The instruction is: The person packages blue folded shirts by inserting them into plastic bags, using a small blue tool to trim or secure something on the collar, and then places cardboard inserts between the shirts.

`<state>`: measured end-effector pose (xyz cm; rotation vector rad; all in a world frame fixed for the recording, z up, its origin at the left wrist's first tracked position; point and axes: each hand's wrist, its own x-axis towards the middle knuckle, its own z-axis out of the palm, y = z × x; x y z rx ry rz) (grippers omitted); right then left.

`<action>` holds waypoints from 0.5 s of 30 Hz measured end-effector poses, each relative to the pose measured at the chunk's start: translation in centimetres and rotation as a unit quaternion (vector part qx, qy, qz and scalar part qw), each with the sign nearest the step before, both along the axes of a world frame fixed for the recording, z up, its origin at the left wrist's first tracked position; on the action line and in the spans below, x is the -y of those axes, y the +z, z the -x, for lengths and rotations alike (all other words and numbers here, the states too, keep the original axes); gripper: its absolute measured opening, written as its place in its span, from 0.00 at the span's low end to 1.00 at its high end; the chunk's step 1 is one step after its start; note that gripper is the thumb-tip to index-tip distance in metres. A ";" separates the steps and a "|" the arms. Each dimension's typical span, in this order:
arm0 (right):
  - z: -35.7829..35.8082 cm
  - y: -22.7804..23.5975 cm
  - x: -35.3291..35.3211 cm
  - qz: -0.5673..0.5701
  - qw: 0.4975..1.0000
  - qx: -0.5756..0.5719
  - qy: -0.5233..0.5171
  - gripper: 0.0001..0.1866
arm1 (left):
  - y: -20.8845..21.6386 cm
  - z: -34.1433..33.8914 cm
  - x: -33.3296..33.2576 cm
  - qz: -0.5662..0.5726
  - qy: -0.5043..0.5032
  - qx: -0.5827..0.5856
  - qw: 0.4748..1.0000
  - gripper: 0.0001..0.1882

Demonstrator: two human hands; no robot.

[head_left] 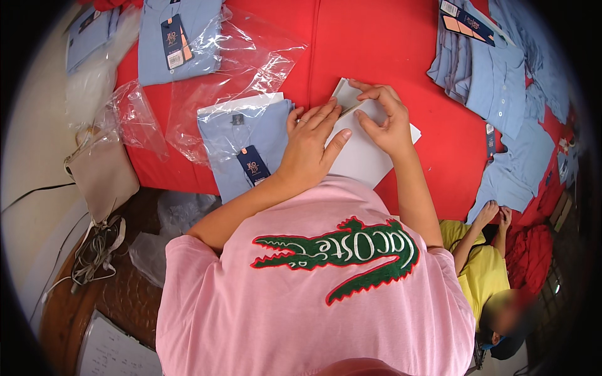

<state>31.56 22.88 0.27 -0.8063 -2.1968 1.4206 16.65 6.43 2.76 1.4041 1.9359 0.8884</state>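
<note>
A stack of white card sheets (367, 153) lies in front of me on the red cloth, its near end hidden by my pink shirt. My left hand (310, 144) rests along the stack's left side, fingers stretched out and thumb apart. Over the stack's far end is my right hand (387, 119), fingers bent, with a gap between thumb and forefinger. Both hands are touching the sheets. Just left of them sits a folded light-blue shirt (219, 147) with a dark tag (253, 164) and white card behind it, partly under my left forearm.
Clear plastic bags (244, 56) spread over the far left, next to another folded blue shirt (150, 59). Piled blue shirts (483, 81) fill the right. A person in yellow (486, 269) handles a blue garment (517, 169) there. A beige pouch (103, 172) and coiled cables (97, 250) are left.
</note>
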 end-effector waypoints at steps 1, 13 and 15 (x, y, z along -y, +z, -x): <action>0.0 0.0 0.0 -0.004 1.000 0.000 0.000 0.17 | 0.0 0.0 0.0 -0.003 -0.001 -0.002 1.000 0.28; -0.3 -0.3 0.2 -0.054 0.998 -0.025 -0.037 0.15 | -1.3 -0.6 -0.8 -0.012 0.047 -0.004 0.999 0.33; -0.4 -0.4 0.5 -0.031 0.998 -0.032 -0.051 0.16 | -1.3 -0.7 -0.9 -0.006 0.032 0.011 0.999 0.34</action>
